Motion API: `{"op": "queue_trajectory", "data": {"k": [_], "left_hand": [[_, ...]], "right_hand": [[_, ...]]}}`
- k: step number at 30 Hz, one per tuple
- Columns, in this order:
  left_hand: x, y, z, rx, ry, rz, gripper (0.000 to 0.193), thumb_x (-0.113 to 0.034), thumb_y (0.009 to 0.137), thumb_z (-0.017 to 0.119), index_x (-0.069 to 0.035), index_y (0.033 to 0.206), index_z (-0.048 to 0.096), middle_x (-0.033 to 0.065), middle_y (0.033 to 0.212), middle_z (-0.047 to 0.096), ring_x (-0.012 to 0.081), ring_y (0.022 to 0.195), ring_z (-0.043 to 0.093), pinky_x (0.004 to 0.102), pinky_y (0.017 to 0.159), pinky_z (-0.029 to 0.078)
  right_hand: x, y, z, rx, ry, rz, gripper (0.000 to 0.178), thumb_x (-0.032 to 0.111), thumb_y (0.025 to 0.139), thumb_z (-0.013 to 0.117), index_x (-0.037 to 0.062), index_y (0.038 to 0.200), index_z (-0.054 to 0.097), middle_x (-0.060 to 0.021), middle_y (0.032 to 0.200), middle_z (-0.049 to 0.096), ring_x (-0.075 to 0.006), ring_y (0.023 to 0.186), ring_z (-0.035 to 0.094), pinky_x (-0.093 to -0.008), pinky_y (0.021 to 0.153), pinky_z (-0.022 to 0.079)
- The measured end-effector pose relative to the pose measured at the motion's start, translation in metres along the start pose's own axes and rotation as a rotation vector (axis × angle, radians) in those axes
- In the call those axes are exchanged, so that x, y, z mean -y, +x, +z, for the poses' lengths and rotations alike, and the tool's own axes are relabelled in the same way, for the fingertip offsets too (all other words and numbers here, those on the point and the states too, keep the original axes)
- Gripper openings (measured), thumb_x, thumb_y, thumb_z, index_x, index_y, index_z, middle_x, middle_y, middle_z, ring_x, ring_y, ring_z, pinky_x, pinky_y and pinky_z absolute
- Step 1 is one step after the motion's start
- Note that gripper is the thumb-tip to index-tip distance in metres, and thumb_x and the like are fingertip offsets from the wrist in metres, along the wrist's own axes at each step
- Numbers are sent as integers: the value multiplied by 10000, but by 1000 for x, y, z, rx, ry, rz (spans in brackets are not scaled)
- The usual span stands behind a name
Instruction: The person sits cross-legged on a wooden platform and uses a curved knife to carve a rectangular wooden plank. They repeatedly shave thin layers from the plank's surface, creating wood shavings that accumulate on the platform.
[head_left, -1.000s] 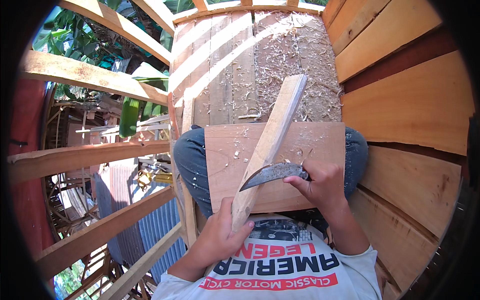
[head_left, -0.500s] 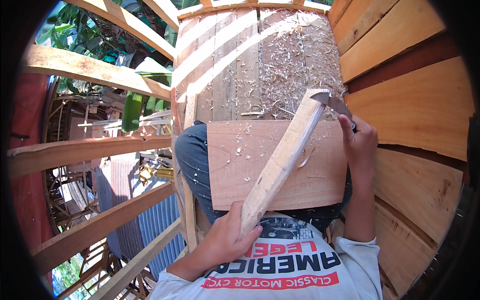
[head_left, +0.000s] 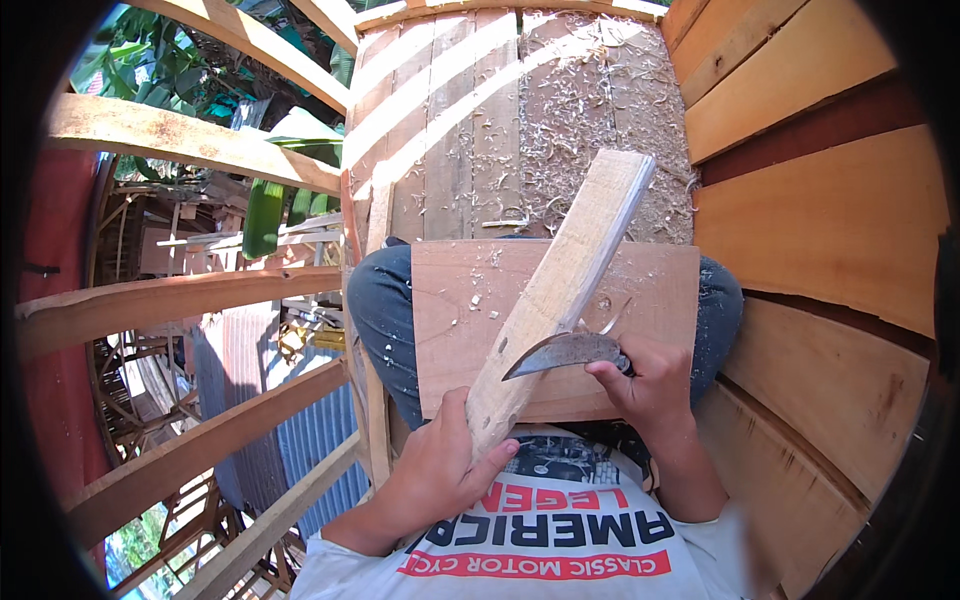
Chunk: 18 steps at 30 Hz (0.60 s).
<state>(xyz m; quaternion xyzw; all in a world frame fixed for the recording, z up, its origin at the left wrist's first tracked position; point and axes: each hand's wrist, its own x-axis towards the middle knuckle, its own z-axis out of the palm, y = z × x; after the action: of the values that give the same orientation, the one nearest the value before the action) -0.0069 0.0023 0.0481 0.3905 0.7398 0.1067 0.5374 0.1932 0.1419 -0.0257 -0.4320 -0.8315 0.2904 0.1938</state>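
Note:
My left hand grips the near end of a long wooden bar, which slants up and away to the right. In my right hand is a knife with a curved blade, its dark handle mostly hidden by my fingers. The blade crosses the near half of the bar, its tip pointing left. Beneath lies a flat rectangular board across my lap, with wood chips and a curled shaving on it.
Wood shavings litter the plank floor ahead. On the right rises a wall of wide boards. Open wooden rails run along the left, with corrugated metal sheets and banana leaves beyond.
My right hand has drawn the knife from the bar's far end back toward me, to its near half. The bar has turned slightly in my left hand, showing more of its broad face.

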Motion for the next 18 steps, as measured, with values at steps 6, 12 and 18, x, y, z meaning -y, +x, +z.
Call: {"op": "queue_trajectory", "data": {"k": [6,12,18], "left_hand": [[1,-3,11,-8,58,95,639,-324,880,610,59,1283,295,328,927,589,487,830,616,489,724,487],[3,-6,14,-62,40,114,628,-284,874,614,51,1295,291,328,943,588,490,856,611,494,750,476],[4,-11,14,-82,60,101,622,-280,871,616,51,1290,298,325,967,587,490,875,608,500,758,474]], "right_hand": [[-27,16,-13,-71,-122,102,575,530,838,629,2,637,525,-194,558,473,-376,510,506,-391,464,378],[-39,35,-19,-155,-222,58,539,554,808,641,42,650,580,-137,515,496,-339,494,537,-389,461,397],[-51,49,-24,-189,-240,153,551,556,859,577,23,724,610,-181,567,519,-377,575,559,-431,525,416]]}}
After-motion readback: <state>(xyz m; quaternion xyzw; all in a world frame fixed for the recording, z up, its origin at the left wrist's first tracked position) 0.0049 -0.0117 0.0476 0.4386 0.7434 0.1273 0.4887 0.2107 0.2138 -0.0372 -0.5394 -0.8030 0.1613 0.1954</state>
